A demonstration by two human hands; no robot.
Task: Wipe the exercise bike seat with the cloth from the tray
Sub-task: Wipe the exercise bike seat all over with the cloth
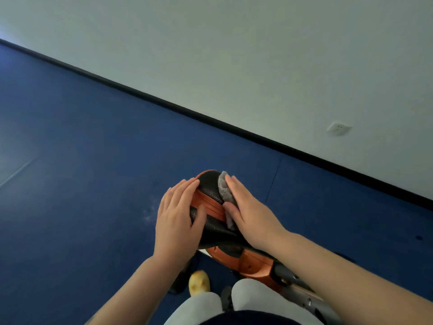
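The exercise bike seat (210,191) is black with orange stripes and sits low in the middle of the head view. My right hand (248,212) lies flat on the seat's right side and presses a grey fluffy cloth (224,188) against it; the cloth shows from under the fingers and thumb. My left hand (178,214) rests on the seat's left side with its fingers spread and the thumb on top. No tray is in view.
The orange and grey bike frame (255,266) runs down to the right under the seat. My legs in light trousers (248,299) and a yellow shoe (199,283) are below. Blue floor (82,172) stretches left; a white wall with a socket (338,129) stands behind.
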